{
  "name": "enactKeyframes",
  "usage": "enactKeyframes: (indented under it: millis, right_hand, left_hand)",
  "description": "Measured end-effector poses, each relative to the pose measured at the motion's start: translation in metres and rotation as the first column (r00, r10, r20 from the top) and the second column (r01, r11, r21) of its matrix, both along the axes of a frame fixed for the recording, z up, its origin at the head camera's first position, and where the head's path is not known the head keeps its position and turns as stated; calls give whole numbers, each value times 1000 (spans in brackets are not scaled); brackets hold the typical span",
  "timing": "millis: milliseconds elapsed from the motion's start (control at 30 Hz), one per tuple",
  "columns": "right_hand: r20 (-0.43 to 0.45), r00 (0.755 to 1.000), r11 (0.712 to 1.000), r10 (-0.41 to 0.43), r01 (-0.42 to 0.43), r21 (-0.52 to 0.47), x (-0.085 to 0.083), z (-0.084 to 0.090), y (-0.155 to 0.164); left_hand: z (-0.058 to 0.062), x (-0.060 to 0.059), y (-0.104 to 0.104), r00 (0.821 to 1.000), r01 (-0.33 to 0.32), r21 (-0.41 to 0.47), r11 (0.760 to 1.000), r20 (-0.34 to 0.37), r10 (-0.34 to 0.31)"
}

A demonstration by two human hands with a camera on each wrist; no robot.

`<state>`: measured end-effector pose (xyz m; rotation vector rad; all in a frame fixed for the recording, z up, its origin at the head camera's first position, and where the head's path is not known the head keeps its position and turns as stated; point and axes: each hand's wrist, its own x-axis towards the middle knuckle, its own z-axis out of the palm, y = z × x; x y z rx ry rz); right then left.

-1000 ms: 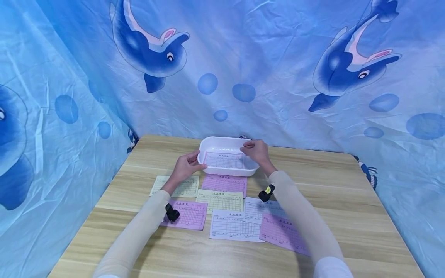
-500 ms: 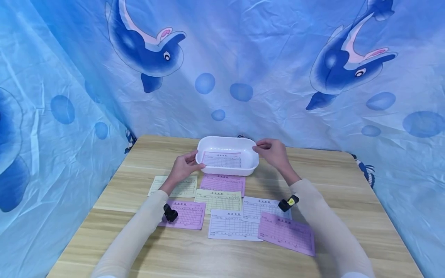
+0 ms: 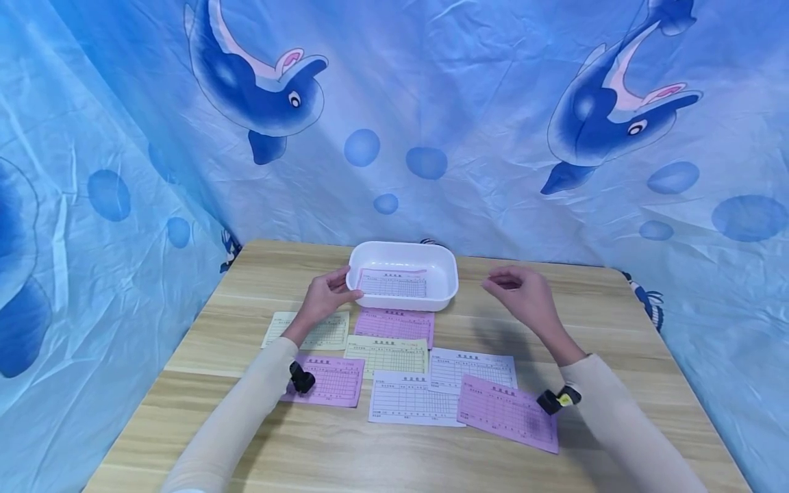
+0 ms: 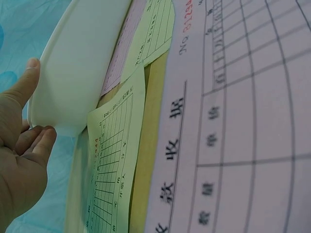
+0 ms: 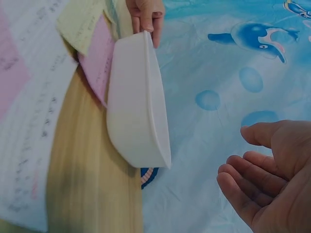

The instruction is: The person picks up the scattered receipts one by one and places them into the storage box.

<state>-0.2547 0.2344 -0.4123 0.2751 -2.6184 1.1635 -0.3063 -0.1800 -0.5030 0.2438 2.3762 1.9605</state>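
Note:
A white plastic tray (image 3: 402, 303) stands toward the back of the table, with paper slips (image 3: 394, 283) lying inside it. My left hand (image 3: 323, 297) grips the tray's left end, thumb on the near side of the rim and fingers round the far side; the left wrist view shows the tray wall (image 4: 80, 63) between them. My right hand (image 3: 524, 298) hovers over the table to the right of the tray, apart from it. In the right wrist view that hand (image 5: 272, 174) holds nothing, its fingers loosely bent and the thumb apart from them.
Printed receipt slips lie in front of the tray: pink (image 3: 394, 329), yellow (image 3: 387, 353), white (image 3: 416, 399), a pink one (image 3: 507, 414) at right, another pink (image 3: 333, 381) and a yellow one (image 3: 327, 333) at left. A blue dolphin curtain (image 3: 481, 137) hangs behind the wooden table (image 3: 616, 329).
My right hand has moved from over the tray's right end out to the right and toward me. The left hand keeps its grip on the tray, which has hardly moved.

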Motion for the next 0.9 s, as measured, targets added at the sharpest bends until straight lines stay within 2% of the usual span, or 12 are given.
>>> enactKeyframes:
  millis: [267,467,600,733,833,900]
  right_hand:
    - [-5,1000,999,-14,14,32,35,-10,23]
    - [45,998,997,-31,28,72,59,-21,39]
    - [81,996,995,-46,38,93,71,-27,50]
    - [124,991,994,-53,40,101,83,-33,61]
    - [151,986,993,-63,47,108,92,-37,69]
    - [163,984,992,-74,56,113,97,-39,72]
  left_hand:
    - [2,0,0,1000,8,-6,1000,13,-8]
    - [2,-1,-2,999,18,5,1000,45,-19]
    - [14,5,1,999,28,-5,1000,40,-28]
    - [11,5,0,1000,20,-16,1000,5,-20]
    - [1,-1,-2,1000,8,-18,1000,-11,-8]
    - [1,0,-2,1000,9,-16,1000,-15,-9]
